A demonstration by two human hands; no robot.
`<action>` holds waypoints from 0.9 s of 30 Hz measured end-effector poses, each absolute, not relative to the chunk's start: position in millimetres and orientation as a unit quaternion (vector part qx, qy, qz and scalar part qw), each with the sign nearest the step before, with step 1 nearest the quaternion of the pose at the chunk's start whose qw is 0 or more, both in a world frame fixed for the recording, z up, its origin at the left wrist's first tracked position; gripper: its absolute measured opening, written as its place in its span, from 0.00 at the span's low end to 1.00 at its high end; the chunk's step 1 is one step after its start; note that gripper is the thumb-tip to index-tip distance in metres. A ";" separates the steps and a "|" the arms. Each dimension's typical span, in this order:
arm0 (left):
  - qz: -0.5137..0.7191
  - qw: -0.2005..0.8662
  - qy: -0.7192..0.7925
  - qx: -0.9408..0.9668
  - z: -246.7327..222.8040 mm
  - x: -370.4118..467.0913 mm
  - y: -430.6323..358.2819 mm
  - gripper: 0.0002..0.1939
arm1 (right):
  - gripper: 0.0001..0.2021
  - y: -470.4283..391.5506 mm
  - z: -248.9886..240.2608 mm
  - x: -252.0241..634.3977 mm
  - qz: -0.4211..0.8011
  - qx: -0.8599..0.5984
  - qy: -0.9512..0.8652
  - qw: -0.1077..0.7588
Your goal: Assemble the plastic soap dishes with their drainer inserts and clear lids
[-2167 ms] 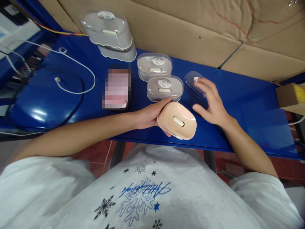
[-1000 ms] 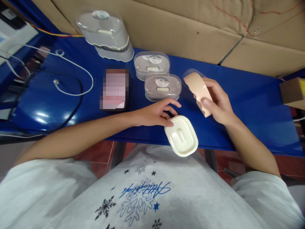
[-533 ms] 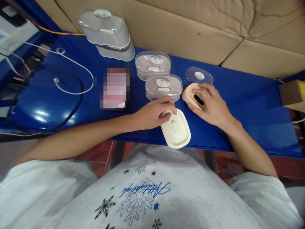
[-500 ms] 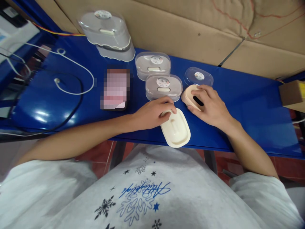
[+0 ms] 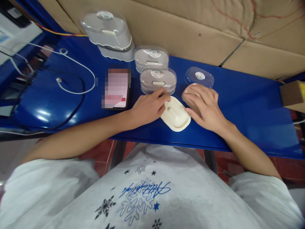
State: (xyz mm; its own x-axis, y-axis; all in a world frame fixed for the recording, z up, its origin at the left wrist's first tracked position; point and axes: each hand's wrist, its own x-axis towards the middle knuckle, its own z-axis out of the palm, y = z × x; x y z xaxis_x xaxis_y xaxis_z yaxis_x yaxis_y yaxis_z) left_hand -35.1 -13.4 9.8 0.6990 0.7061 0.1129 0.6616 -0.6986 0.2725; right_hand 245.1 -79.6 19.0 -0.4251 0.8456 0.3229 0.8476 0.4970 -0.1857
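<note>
Blue script (image 5: 146, 189) on the shirt (image 5: 190, 197) — illegible; round labels (image 5: 157, 73) on clear lids (image 5: 206, 83) — unreadable.

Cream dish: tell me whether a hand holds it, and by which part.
The left hand holds the cream dish by its rim, at the far left end.

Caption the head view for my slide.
Left hand on a cream tray, right hand over a peach piece, lidded boxes beyond on a blue table.

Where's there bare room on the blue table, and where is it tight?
Widest bare patch: the right side of the blue table, between the right hand and cardboard box. A smaller one lies between the black cable, phone and left forearm. Crowded: the middle, with both hands, the cream tray and lidded case.
</note>
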 end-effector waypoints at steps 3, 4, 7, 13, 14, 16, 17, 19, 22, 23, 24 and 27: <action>0.091 0.103 0.385 0.913 9.9 -35.3 -8.6 0.24 | 0.23 -82.4 18.9 240.9 -0.019 -0.512 -0.838 0.190; 0.091 0.104 0.388 0.911 9.5 -35.5 -6.8 0.24 | 0.22 -81.7 17.8 242.1 -0.026 -0.525 -0.830 0.187; 0.099 0.116 0.400 0.904 7.9 -36.6 -1.3 0.24 | 0.20 -76.2 13.0 248.8 -0.038 -0.561 -0.809 0.175; 0.128 0.202 0.370 0.898 5.7 -39.2 4.1 0.22 | 0.18 -65.8 7.7 256.1 -0.014 -0.551 -0.810 0.200; 0.134 0.219 0.362 0.896 5.7 -39.3 3.5 0.21 | 0.18 -65.4 8.5 256.0 -0.013 -0.548 -0.811 0.203; 0.152 0.250 0.352 0.889 6.2 -39.3 1.7 0.20 | 0.19 -66.6 11.1 254.3 -0.014 -0.539 -0.815 0.213; 0.163 0.263 0.349 0.884 6.7 -39.2 0.9 0.20 | 0.20 -68.3 12.7 252.4 -0.015 -0.528 -0.821 0.218; 0.184 0.285 0.348 0.874 8.1 -39.2 0.4 0.21 | 0.21 -74.2 15.3 246.7 -0.007 -0.482 -0.849 0.219; 0.210 0.300 0.357 0.859 10.7 -39.9 3.2 0.22 | 0.31 -85.3 14.7 235.7 0.011 -0.402 -0.898 0.178; 0.215 0.303 0.364 0.854 11.7 -40.3 4.9 0.22 | 0.33 -88.1 13.0 232.6 0.011 -0.389 -0.907 0.160; 0.217 0.308 0.373 0.848 12.6 -40.7 6.8 0.22 | 0.33 -90.1 10.9 230.4 0.011 -0.383 -0.912 0.146; 0.217 0.358 0.394 0.818 14.5 -41.6 12.0 0.21 | 0.21 -90.2 4.6 228.9 0.017 -0.393 -0.909 0.139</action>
